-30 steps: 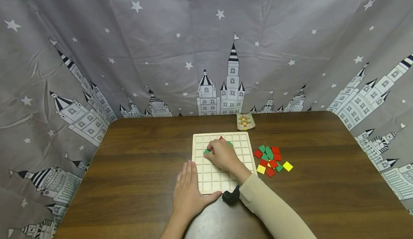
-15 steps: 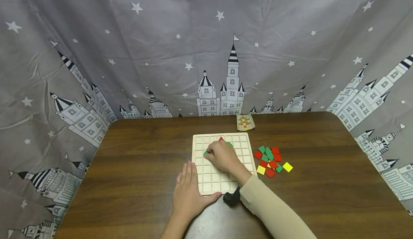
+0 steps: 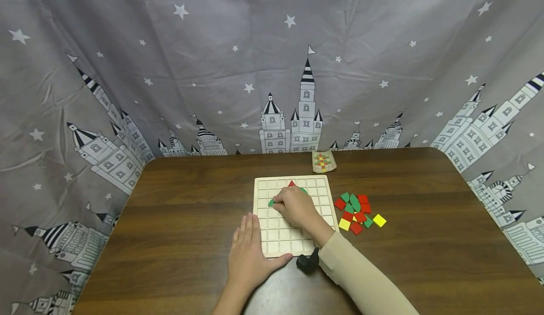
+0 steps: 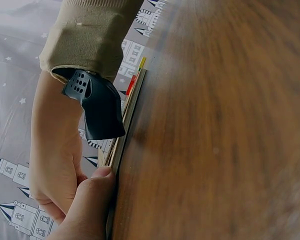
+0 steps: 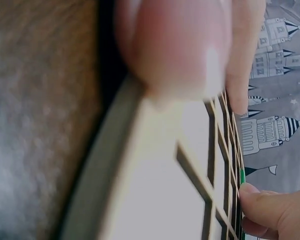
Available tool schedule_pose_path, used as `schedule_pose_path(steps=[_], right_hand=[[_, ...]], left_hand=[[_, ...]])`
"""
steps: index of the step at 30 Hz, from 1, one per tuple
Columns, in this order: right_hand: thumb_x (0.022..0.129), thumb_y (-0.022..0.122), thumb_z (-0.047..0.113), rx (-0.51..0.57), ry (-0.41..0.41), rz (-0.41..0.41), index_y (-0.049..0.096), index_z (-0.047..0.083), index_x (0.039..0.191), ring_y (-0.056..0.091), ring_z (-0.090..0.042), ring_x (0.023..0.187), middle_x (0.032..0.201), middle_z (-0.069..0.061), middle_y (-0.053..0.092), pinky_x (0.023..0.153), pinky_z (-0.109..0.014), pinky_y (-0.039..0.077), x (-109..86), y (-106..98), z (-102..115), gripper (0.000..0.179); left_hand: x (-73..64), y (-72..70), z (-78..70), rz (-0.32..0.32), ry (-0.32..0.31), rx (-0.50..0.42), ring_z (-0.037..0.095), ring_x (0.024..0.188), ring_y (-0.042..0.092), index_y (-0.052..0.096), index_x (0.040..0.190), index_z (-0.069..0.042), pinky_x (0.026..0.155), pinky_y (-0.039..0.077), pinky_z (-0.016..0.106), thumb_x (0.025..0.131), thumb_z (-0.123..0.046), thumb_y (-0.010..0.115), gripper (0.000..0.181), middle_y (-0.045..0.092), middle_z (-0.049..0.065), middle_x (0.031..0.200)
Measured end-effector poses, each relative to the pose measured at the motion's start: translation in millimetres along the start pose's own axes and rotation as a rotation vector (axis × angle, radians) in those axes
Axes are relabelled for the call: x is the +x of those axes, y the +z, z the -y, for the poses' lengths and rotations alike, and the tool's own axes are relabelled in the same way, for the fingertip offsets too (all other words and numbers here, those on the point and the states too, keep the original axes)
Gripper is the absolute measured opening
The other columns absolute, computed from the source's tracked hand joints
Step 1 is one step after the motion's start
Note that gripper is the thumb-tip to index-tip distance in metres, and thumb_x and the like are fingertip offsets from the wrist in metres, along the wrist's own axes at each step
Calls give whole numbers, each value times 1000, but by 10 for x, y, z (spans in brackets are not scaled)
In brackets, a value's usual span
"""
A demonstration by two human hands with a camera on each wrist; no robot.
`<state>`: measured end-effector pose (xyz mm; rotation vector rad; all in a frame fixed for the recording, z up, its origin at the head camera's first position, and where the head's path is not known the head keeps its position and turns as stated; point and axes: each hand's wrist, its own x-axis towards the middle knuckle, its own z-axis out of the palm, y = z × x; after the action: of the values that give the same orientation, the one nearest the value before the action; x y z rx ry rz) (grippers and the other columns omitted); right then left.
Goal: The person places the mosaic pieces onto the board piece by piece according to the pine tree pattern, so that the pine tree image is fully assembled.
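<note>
My left hand [image 3: 246, 258] lies along the left side of a wooden grid board [image 3: 273, 247], fingers straight, thumb stretched along its front edge. In the left wrist view the thumb [image 4: 96, 195] presses that edge. The right hand [image 3: 294, 205] reaches over the board and pinches a green tile [image 3: 271, 202] with curved edge at a cell in the upper left part. The right wrist view shows its thumb and finger [image 5: 262, 205] close against the green tile [image 5: 242, 176]. A red triangle [image 3: 291, 183] and another green tile [image 3: 303, 190] sit in the grid, the latter partly hidden by the hand.
Loose red, green and yellow tiles [image 3: 355, 203] lie piled right of the board, with one yellow square [image 3: 379, 220] at the side. A pattern card [image 3: 324, 161] stands near the table's back edge, before a grey curtain [image 3: 204, 69]. A black wrist mount [image 3: 308, 261] hangs under the right wrist.
The right hand has stayed nearly in place at the green tile, with only slight shifts of its fingers. The left hand and the board have not moved.
</note>
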<state>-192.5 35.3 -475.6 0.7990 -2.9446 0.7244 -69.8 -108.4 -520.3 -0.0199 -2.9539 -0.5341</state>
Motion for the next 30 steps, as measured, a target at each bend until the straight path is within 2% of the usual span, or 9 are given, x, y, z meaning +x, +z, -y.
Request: schedule_pose_path(steps=[8, 11, 13, 17, 21, 26, 30], right_hand=[[89, 74, 23, 20, -4, -1, 81, 16, 95, 68, -17, 90, 94, 4, 74, 84, -34, 56, -40, -41, -6, 11], [89, 74, 23, 26, -9, 3, 80, 16, 95, 63, -14, 81, 85, 6, 70, 73, -31, 55, -71, -88, -21, 11], [89, 74, 23, 33, -4, -1, 79, 15, 99, 57, -12, 75, 76, 7, 64, 65, -27, 50, -93, -125, -52, 14], [88, 75, 23, 49, 26, -10, 77, 16, 109, 49, -11, 71, 71, 9, 55, 58, -25, 40, -153, -240, -170, 22], [89, 74, 23, 43, 52, -17, 76, 16, 113, 48, -12, 70, 74, 7, 55, 57, -26, 39, -250, -384, -374, 25], [88, 75, 24, 34, 98, -68, 74, 11, 115, 48, -15, 73, 81, 3, 57, 61, -27, 39, -416, -551, -750, 29], [89, 75, 24, 58, 162, -102, 72, 9, 118, 56, -20, 84, 93, -3, 64, 70, -36, 49, -570, -690, -1098, 32]], left_hand=[[-3, 11, 3, 1, 0, -3, 31, 154, 20, 25, 155, 3, 123, 25, 48, 63, -94, 55, 137, 23, 19, 163], [-4, 10, 4, 3, 0, 0, 31, 154, 20, 24, 155, 3, 123, 25, 48, 63, -93, 55, 137, 23, 19, 163], [-2, 8, 4, 3, 1, 5, 31, 153, 20, 25, 155, 3, 123, 25, 48, 63, -93, 55, 136, 23, 19, 163], [4, 5, -4, 3, 0, 10, 32, 153, 20, 25, 155, 3, 122, 26, 49, 63, -94, 55, 137, 24, 19, 163], [8, 1, -16, 10, -5, 1, 32, 154, 20, 24, 155, 3, 122, 25, 49, 62, -94, 55, 138, 23, 19, 164], [11, -6, -25, 18, -7, -4, 32, 154, 19, 23, 156, 2, 123, 25, 49, 62, -94, 55, 138, 22, 19, 164], [11, -11, -19, 15, -8, -4, 32, 154, 19, 23, 155, 3, 123, 25, 48, 61, -94, 56, 139, 22, 19, 164]])
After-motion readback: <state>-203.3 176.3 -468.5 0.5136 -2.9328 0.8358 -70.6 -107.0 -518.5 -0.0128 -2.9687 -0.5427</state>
